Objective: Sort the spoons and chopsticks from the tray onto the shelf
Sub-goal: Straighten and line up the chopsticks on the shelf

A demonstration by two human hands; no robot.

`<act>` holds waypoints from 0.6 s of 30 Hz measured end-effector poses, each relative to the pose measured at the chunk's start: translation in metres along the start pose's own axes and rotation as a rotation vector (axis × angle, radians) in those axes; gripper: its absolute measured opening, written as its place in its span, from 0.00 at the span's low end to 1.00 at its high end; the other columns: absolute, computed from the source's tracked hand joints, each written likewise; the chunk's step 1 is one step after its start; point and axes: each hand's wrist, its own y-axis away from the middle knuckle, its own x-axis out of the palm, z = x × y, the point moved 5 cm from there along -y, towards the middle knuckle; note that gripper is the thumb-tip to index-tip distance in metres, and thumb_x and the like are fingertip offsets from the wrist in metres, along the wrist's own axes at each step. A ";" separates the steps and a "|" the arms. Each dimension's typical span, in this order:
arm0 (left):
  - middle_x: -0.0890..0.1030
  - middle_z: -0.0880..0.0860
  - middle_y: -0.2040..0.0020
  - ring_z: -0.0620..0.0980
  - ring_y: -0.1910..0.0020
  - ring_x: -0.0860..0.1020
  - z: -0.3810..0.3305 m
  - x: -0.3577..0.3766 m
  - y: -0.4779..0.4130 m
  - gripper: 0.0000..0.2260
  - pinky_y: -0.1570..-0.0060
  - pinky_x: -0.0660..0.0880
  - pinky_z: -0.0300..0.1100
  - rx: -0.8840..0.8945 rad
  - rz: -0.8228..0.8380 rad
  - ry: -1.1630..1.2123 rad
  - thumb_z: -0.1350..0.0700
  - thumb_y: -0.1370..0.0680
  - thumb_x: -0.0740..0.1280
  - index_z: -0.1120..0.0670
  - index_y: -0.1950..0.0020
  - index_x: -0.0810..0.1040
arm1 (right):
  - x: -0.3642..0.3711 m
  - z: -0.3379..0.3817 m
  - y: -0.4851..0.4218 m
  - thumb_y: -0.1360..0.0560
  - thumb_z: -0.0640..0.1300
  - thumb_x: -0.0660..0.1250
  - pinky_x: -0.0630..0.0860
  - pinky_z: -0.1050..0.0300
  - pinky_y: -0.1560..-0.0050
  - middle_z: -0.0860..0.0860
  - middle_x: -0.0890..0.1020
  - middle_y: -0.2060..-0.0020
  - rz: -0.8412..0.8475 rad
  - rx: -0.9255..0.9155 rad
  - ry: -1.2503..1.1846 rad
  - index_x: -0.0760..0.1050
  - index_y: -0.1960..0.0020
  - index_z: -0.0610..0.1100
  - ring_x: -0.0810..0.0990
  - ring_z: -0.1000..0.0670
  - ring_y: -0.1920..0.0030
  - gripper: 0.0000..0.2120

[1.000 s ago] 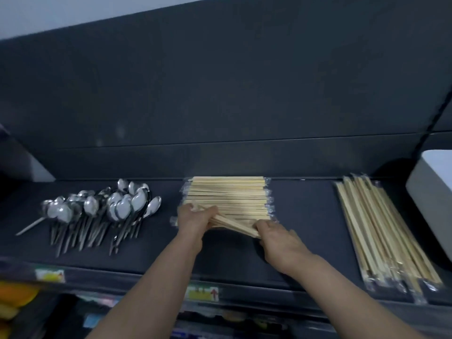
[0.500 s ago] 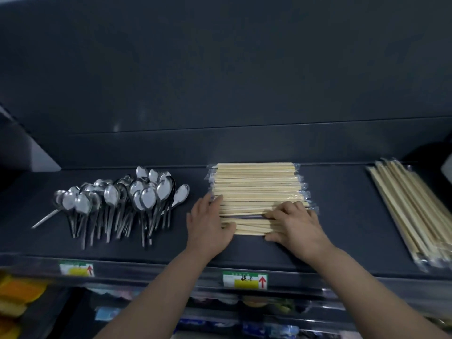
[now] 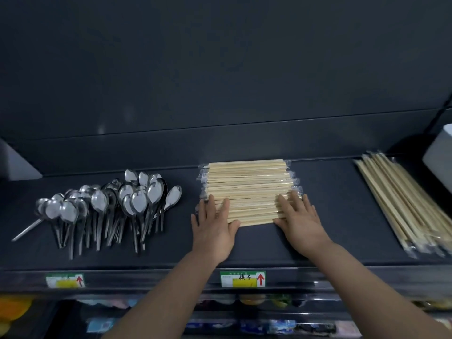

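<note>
**Listener:** What fills the view?

**Operator:** On my feed, a dark shelf (image 3: 342, 241) runs the full width, with a dark back wall (image 3: 220, 94) behind it. The tray is nowhere in view.

**Listener:** What lies on the shelf?

**Operator:** Three groups, well apart, so each kind has its own place. At the far right, a bundle of long wrapped chopsticks (image 3: 401, 201) points front to back, near a white box (image 3: 440, 155). At the left sits a heap of metal spoons (image 3: 99, 200), bowls toward the wall and handles toward me. In the middle, a neat stack of shorter wrapped chopsticks (image 3: 247, 182) lies crosswise.

**Listener:** And the hands?

**Operator:** Both rest on the near part of that middle stack. The left hand (image 3: 212, 231) lies flat over its left end, fingers straight and spread, gripping nothing. The right hand (image 3: 300, 226) lies the same way over the right end. I judge the flat palms are there to press the pairs level and square, so none slide off.

**Listener:** Anything smaller?

**Operator:** A green and yellow label (image 3: 242, 278) with a red arrow sits on the shelf's front edge, just below the stack. It likely marks this spot for chopsticks.
</note>
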 end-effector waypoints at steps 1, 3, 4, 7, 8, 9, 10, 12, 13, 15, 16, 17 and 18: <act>0.37 0.53 0.21 0.55 0.23 0.34 0.000 0.000 -0.002 0.27 0.25 0.39 0.58 -0.005 0.003 -0.009 0.41 0.17 0.49 0.45 0.21 0.43 | 0.002 0.001 -0.001 0.18 0.53 0.52 0.41 0.46 0.25 0.46 0.41 0.23 -0.009 0.000 -0.001 0.45 0.22 0.52 0.37 0.41 0.24 0.27; 0.36 0.53 0.21 0.55 0.23 0.35 -0.003 0.000 -0.003 0.27 0.25 0.38 0.58 0.014 -0.002 -0.041 0.41 0.17 0.48 0.45 0.21 0.42 | 0.005 0.002 -0.002 0.17 0.51 0.49 0.40 0.46 0.25 0.46 0.40 0.23 -0.020 0.001 0.001 0.44 0.22 0.51 0.35 0.40 0.24 0.26; 0.36 0.53 0.21 0.56 0.23 0.35 -0.004 0.000 -0.003 0.27 0.26 0.38 0.59 0.032 -0.002 -0.056 0.41 0.17 0.48 0.45 0.21 0.42 | 0.006 0.002 -0.002 0.17 0.50 0.49 0.39 0.46 0.25 0.46 0.40 0.23 -0.024 -0.002 0.002 0.44 0.22 0.51 0.34 0.40 0.24 0.26; 0.38 0.53 0.21 0.56 0.23 0.35 -0.005 0.002 -0.001 0.26 0.25 0.38 0.60 0.056 0.011 -0.079 0.42 0.17 0.47 0.44 0.21 0.42 | 0.004 0.003 -0.004 0.17 0.49 0.49 0.41 0.46 0.25 0.45 0.40 0.23 -0.006 -0.038 0.030 0.44 0.22 0.51 0.36 0.41 0.24 0.26; 0.38 0.53 0.21 0.56 0.23 0.36 -0.005 0.002 -0.001 0.26 0.25 0.38 0.60 0.044 0.009 -0.080 0.43 0.17 0.47 0.44 0.21 0.42 | 0.002 0.004 -0.005 0.17 0.49 0.49 0.41 0.46 0.25 0.46 0.41 0.23 0.009 -0.052 0.036 0.45 0.22 0.51 0.37 0.42 0.24 0.26; 0.38 0.53 0.21 0.56 0.23 0.36 -0.006 0.001 -0.001 0.26 0.26 0.37 0.60 0.035 -0.001 -0.080 0.43 0.17 0.47 0.45 0.21 0.42 | 0.001 0.004 -0.004 0.17 0.50 0.50 0.41 0.46 0.25 0.47 0.41 0.22 0.017 -0.058 0.030 0.45 0.22 0.52 0.37 0.42 0.24 0.26; 0.39 0.53 0.21 0.56 0.23 0.36 -0.008 -0.001 -0.001 0.26 0.26 0.37 0.60 0.041 -0.019 -0.081 0.43 0.17 0.48 0.46 0.21 0.43 | -0.002 0.005 -0.003 0.17 0.51 0.51 0.41 0.46 0.25 0.48 0.41 0.22 0.014 -0.058 0.018 0.46 0.22 0.52 0.38 0.44 0.23 0.26; 0.42 0.53 0.20 0.53 0.22 0.37 -0.018 -0.006 0.001 0.26 0.26 0.37 0.58 0.110 -0.069 -0.084 0.44 0.16 0.50 0.47 0.20 0.46 | -0.008 0.005 0.001 0.18 0.52 0.52 0.42 0.46 0.25 0.49 0.45 0.22 -0.040 -0.062 0.006 0.49 0.22 0.53 0.40 0.46 0.23 0.26; 0.45 0.53 0.20 0.52 0.22 0.40 -0.025 -0.008 0.001 0.25 0.25 0.38 0.57 0.159 -0.095 -0.078 0.45 0.16 0.51 0.48 0.20 0.50 | -0.011 0.005 0.004 0.18 0.51 0.52 0.44 0.47 0.25 0.49 0.48 0.22 -0.084 -0.072 0.013 0.52 0.22 0.52 0.43 0.47 0.23 0.25; 0.56 0.53 0.21 0.52 0.22 0.50 -0.039 -0.013 0.000 0.21 0.24 0.48 0.53 0.249 -0.147 -0.049 0.48 0.16 0.54 0.50 0.23 0.61 | -0.018 0.001 0.010 0.18 0.48 0.53 0.51 0.49 0.26 0.50 0.57 0.24 -0.167 -0.094 0.041 0.60 0.25 0.50 0.51 0.48 0.23 0.21; 0.63 0.52 0.24 0.52 0.24 0.57 -0.047 -0.015 -0.002 0.19 0.25 0.55 0.50 0.283 -0.171 -0.025 0.51 0.17 0.56 0.51 0.26 0.67 | -0.022 -0.003 0.013 0.18 0.45 0.54 0.55 0.50 0.27 0.50 0.61 0.25 -0.196 -0.102 0.055 0.64 0.27 0.50 0.55 0.48 0.24 0.20; 0.69 0.51 0.28 0.51 0.29 0.64 -0.055 -0.017 -0.005 0.17 0.29 0.61 0.48 0.310 -0.192 0.001 0.53 0.17 0.57 0.51 0.29 0.72 | -0.026 -0.008 0.014 0.19 0.43 0.55 0.58 0.51 0.28 0.50 0.64 0.27 -0.218 -0.109 0.066 0.67 0.29 0.49 0.59 0.48 0.25 0.19; 0.74 0.49 0.32 0.51 0.33 0.68 -0.064 -0.018 -0.007 0.15 0.34 0.66 0.46 0.331 -0.207 0.024 0.55 0.18 0.59 0.51 0.32 0.74 | -0.030 -0.014 0.016 0.20 0.41 0.56 0.61 0.51 0.30 0.50 0.67 0.28 -0.236 -0.115 0.076 0.70 0.31 0.48 0.62 0.48 0.26 0.18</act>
